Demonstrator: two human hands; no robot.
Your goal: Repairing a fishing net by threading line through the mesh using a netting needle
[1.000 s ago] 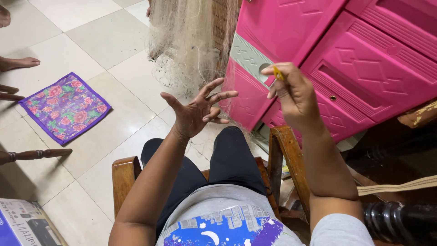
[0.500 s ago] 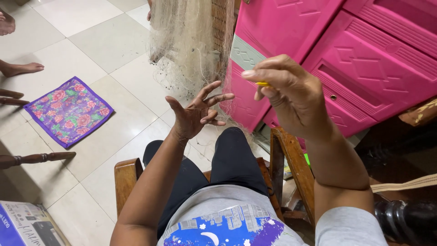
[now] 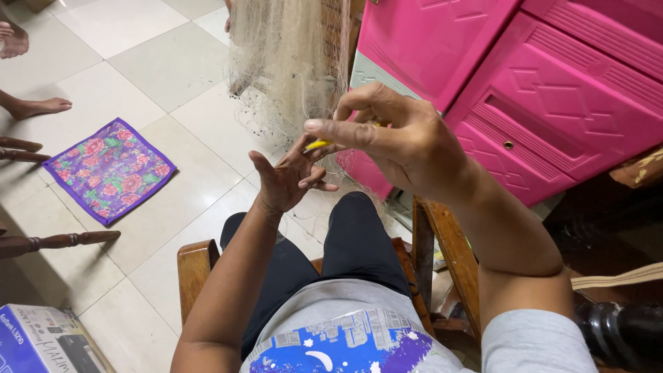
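Netting (image 3: 286, 62), pale and fine, hangs bunched before a pink cabinet (image 3: 483, 62), its loose strands reaching the left hand (image 3: 286, 181), which is spread open beneath it. The right hand (image 3: 394, 138) pinches a small yellow tool (image 3: 319, 144) just above those fingers; a sharp tug could likely snag or tangle the mesh.

Net (image 3: 290, 62) and pink cabinet (image 3: 525, 90) ahead

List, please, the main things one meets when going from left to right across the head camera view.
Blue and white cardboard box → purple floral cloth → left hand → right hand holding a small yellow tool → pink plastic drawer cabinet.
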